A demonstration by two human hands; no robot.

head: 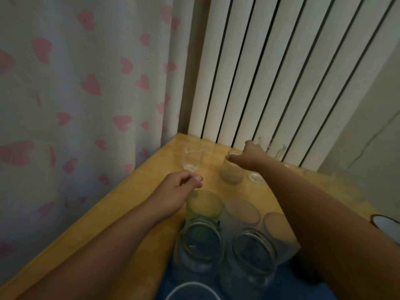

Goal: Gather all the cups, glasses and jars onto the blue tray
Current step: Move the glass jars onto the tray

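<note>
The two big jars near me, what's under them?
The two jars stand on the blue tray; its blue shows through the glass. The tray's left edge is hidden behind them.

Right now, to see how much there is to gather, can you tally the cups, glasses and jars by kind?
Glass jars: 2
Green cup: 1
Frosted cups: 3
Clear glasses: 3
Total: 9, not counting two vessels cut off at the picture's edges.
</note>
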